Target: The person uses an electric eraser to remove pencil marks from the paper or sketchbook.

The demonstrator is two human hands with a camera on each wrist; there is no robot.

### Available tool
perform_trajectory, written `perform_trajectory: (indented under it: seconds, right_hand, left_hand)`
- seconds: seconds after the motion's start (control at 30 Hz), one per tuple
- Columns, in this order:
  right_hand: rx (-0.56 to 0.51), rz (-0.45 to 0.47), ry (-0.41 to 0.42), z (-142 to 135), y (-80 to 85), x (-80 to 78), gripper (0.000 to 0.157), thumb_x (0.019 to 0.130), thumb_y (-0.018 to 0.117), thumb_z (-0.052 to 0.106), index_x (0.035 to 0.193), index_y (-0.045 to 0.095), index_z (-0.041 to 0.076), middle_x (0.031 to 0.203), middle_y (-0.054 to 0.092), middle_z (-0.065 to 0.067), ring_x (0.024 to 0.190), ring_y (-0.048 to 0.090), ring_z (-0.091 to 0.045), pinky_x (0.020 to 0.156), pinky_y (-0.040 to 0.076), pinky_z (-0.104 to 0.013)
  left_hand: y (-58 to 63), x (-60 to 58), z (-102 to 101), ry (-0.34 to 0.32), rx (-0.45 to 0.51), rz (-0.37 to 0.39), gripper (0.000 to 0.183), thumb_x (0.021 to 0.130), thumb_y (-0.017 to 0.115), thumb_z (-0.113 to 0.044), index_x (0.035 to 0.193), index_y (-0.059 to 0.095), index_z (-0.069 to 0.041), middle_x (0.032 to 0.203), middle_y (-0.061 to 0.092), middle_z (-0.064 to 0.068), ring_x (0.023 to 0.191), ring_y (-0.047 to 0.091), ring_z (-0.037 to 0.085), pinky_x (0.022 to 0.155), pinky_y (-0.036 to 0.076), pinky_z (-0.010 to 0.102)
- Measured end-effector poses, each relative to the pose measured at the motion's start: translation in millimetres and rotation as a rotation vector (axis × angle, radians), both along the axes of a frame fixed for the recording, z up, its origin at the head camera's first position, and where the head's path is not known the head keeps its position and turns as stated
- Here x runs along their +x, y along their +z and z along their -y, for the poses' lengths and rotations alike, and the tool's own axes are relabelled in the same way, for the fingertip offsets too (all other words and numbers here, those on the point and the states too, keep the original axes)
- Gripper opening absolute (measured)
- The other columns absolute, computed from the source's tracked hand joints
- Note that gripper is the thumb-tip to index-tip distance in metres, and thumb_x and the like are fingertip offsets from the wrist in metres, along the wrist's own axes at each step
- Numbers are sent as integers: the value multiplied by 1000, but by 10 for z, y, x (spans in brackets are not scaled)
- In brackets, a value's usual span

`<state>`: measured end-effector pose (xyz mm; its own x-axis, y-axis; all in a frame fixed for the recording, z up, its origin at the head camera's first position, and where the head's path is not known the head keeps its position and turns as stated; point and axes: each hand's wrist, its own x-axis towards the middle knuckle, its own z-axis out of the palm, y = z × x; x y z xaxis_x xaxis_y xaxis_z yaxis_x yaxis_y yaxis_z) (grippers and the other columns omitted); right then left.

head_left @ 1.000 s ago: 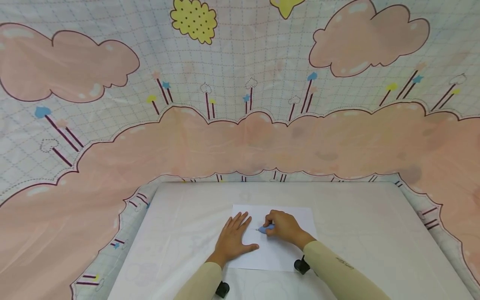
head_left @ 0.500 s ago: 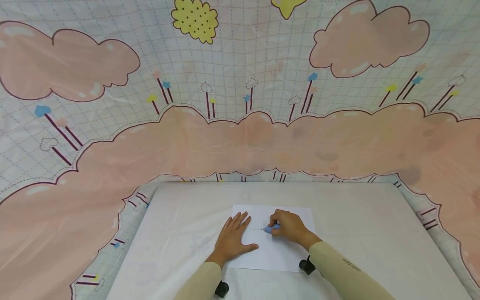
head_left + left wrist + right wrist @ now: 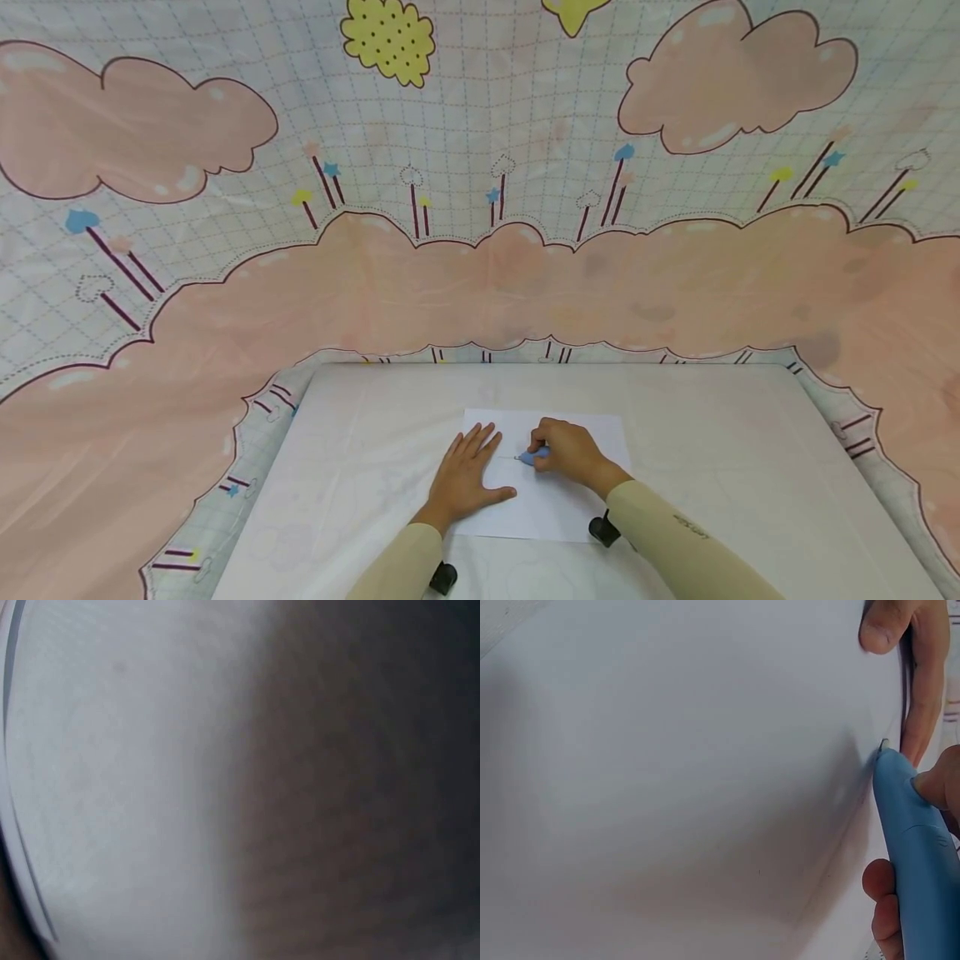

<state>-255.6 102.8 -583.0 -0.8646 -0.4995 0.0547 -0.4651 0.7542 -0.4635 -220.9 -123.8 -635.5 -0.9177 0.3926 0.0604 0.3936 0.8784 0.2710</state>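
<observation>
My right hand (image 3: 570, 450) grips a thick blue pen-shaped tool (image 3: 919, 847) with a small metal tip, its kind unclear. Near the middle of a white sheet of paper (image 3: 547, 512), the tip meets the surface at a faint line, in the head view. The right wrist view shows the thumb pressing on the upper side of the tool and fingers curled beneath it. Spread flat on the left part of the paper, my left hand (image 3: 468, 475) has its thumb pointing toward the right. The left wrist view is blurred, mostly pale surface and a dark shape.
The paper lies on a table (image 3: 360, 467) covered in a white cloth. Behind it hangs a patterned backdrop (image 3: 480, 292) with clouds and stars. A small black device (image 3: 603, 530) sits under the right wrist and another black device (image 3: 443, 577) under the left.
The right hand slid a little to the right with the blue tool, then back left to about where it started. The left hand and the paper have stayed in place.
</observation>
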Motion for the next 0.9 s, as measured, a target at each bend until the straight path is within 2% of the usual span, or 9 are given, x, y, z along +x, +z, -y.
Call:
perform_trajectory:
  seconds: [0.17, 0.4, 0.67, 0.9]
  right_hand:
    - [6, -5, 0, 22, 11, -1, 13, 75, 82, 18, 77, 70, 23, 80, 59, 12, 68, 50, -2, 62, 47, -23]
    - [3, 4, 6, 27, -17, -17, 10, 76, 82, 20, 78, 72, 23, 81, 59, 13, 68, 49, -2, 63, 46, -23]
    - [-8, 0, 27, 31, -45, -45, 11, 77, 81, 20, 79, 71, 25, 84, 60, 14, 69, 49, -2, 65, 47, -23]
    - [-65, 40, 7, -15, -20, -39, 12, 77, 81, 17, 78, 70, 22, 84, 63, 13, 74, 55, -5, 68, 50, -28]
  left_hand:
    - [2, 6, 0, -8, 11, -24, 98, 79, 55, -79, 153, 37, -18, 161, 29, 0, 151, 19, 24, 123, 16, 48]
    - [22, 10, -7, -8, 18, -4, 98, 79, 56, -77, 154, 36, -18, 162, 28, 0, 152, 17, 23, 123, 14, 48]
    - [23, -1, -6, -10, 18, -21, 97, 80, 54, -78, 153, 37, -17, 162, 29, 1, 151, 19, 24, 123, 16, 48]
    - [22, -11, -15, -4, -9, -18, 98, 79, 51, -80, 154, 35, -19, 162, 28, -1, 151, 18, 22, 123, 16, 47]
